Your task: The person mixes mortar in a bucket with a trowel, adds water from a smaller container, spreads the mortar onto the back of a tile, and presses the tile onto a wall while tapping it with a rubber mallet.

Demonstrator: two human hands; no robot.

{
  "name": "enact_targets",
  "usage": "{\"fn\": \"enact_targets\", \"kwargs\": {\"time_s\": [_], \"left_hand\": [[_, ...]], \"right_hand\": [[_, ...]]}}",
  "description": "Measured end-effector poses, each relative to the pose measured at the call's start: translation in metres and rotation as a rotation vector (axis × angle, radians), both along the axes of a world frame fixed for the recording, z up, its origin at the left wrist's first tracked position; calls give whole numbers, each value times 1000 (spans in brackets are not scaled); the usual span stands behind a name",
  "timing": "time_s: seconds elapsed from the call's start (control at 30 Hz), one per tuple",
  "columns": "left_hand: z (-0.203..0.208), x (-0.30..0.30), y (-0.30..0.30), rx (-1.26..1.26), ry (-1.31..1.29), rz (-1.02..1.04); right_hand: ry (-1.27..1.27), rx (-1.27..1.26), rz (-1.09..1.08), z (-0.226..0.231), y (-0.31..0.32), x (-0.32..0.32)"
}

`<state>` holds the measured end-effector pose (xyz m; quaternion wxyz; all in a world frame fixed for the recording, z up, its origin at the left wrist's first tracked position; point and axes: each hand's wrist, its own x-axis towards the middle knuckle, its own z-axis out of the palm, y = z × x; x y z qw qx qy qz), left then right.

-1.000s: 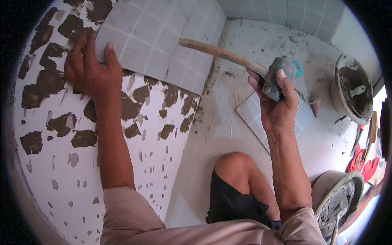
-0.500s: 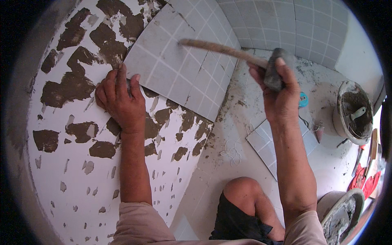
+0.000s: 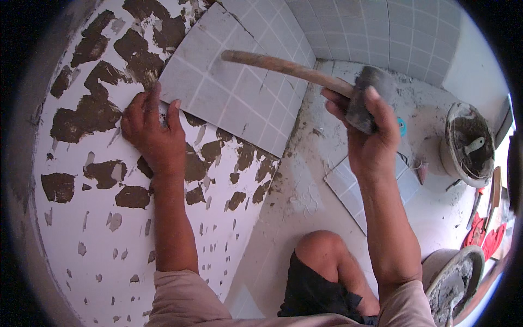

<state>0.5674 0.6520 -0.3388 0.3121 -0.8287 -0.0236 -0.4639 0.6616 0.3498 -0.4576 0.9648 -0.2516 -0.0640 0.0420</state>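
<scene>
My right hand (image 3: 373, 139) grips a rubber mallet by its dark head (image 3: 364, 103), the thumb lying across it. The wooden mallet handle (image 3: 289, 68) points left, its end over the face of a grey tile (image 3: 218, 82) with a pale grid; I cannot tell whether it touches. That tile sits against the white wall (image 3: 125, 229), which is dabbed with brown mortar. At the tile's lower left edge is my left hand (image 3: 155, 128), fingers stretched and apart, with fingertips at the edge.
A loose grey tile (image 3: 348, 185) lies on the floor beyond my knee, beside a pointed plumb bob (image 3: 423, 172) and a teal tape measure (image 3: 402, 126). Mortar buckets (image 3: 449, 155) (image 3: 436, 267) stand at the right, near red cloth (image 3: 485, 237). Tiled wall (image 3: 370, 35) closes the far side.
The mallet in my right hand has shifted slightly left and its head has tilted. My left hand keeps its place at the tile's edge. The whole view has shifted slightly.
</scene>
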Motion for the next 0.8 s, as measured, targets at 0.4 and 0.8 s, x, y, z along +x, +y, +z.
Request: {"fn": "enact_targets", "kwargs": {"time_s": [0.4,0.8], "left_hand": [[2,-5,0,-48,60,-7],[3,-1,-1,-41,37,26]], "right_hand": [[211,-106,-51,-49,-14,-54],[123,-156,61,-48,4,-64]]}}
